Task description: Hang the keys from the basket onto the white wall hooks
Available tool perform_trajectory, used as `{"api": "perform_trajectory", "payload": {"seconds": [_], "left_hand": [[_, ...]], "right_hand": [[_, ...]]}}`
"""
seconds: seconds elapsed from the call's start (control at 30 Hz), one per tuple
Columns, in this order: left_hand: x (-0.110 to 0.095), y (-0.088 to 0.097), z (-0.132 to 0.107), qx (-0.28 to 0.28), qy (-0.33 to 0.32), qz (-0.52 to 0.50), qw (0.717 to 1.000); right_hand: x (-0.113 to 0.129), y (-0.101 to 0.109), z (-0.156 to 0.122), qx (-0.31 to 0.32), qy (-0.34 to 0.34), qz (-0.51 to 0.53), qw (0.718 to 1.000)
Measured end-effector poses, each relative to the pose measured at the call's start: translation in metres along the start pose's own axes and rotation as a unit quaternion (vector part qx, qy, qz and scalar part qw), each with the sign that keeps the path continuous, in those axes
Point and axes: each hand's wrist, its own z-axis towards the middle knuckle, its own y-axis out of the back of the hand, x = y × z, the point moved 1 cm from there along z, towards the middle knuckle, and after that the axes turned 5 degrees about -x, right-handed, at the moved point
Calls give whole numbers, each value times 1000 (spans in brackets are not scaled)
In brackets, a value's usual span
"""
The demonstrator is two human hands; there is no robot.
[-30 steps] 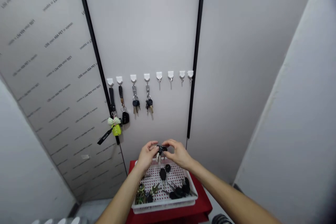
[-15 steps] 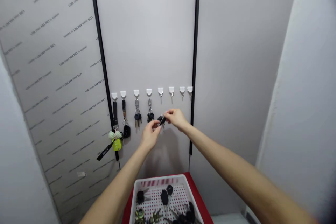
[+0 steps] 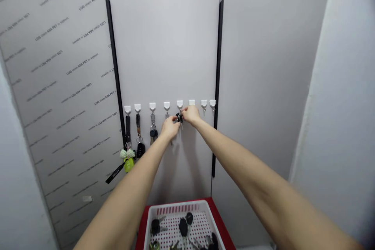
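Note:
A small bunch of black-headed keys [image 3: 179,118] is held just below a white wall hook [image 3: 179,104]. My right hand [image 3: 191,115] pinches its upper part from the right, close under the hook. From the left, my left hand [image 3: 170,126] is closed on the bunch's other side with thumb and fingers. Whether the ring is on the hook cannot be made out. Left of my hands, a bunch of keys [image 3: 154,133] hangs from a clip. Another clip [image 3: 167,116] hangs partly behind my left hand.
A black car key [image 3: 141,150] and a yellow-green key fob [image 3: 129,164] with a bow hang further left. More white hooks [image 3: 204,104] line the wall to the right. Below stands a white perforated basket [image 3: 150,218] of loose keys on a red surface [image 3: 218,218].
Both hands have moved up the wall with the bunch of keys, from well below the row of hooks to right beneath one. My left forearm now covers more of the hanging keys.

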Motion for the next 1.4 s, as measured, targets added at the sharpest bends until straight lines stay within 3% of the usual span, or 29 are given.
{"api": "perform_trajectory", "payload": {"seconds": [0.13, 0.23, 0.33, 0.47, 0.6, 0.77, 0.87, 1.13, 1.27, 1.4], "left_hand": [[22, -2, -28, 16, 12, -14, 1000], [54, -6, -69, 52, 42, -20, 998], [96, -15, -121, 116, 89, -1, 989], [144, -25, -184, 178, 143, 73, 971], [167, -30, -215, 227, 148, 152, 950], [173, -35, -226, 255, 102, 213, 938], [172, -36, -228, 262, 80, 229, 934], [168, -35, -230, 255, 82, 153, 951], [161, -39, -225, 231, 118, 56, 964], [150, -44, -214, 198, 134, -34, 970]], "right_hand": [[-15, 8, -28, -15, -22, -40, 999], [-42, 12, -68, 12, -14, -40, 999], [-86, 5, -126, 127, -11, -51, 991], [-140, -12, -210, 296, -11, -89, 951], [-156, -20, -252, 345, 36, -173, 922], [-149, -27, -261, 394, 98, -234, 883], [-149, -31, -266, 414, 92, -258, 868], [-147, -28, -259, 381, 43, -195, 903], [-144, -23, -245, 359, -37, -94, 928], [-139, -15, -230, 358, -138, 32, 923]]}}
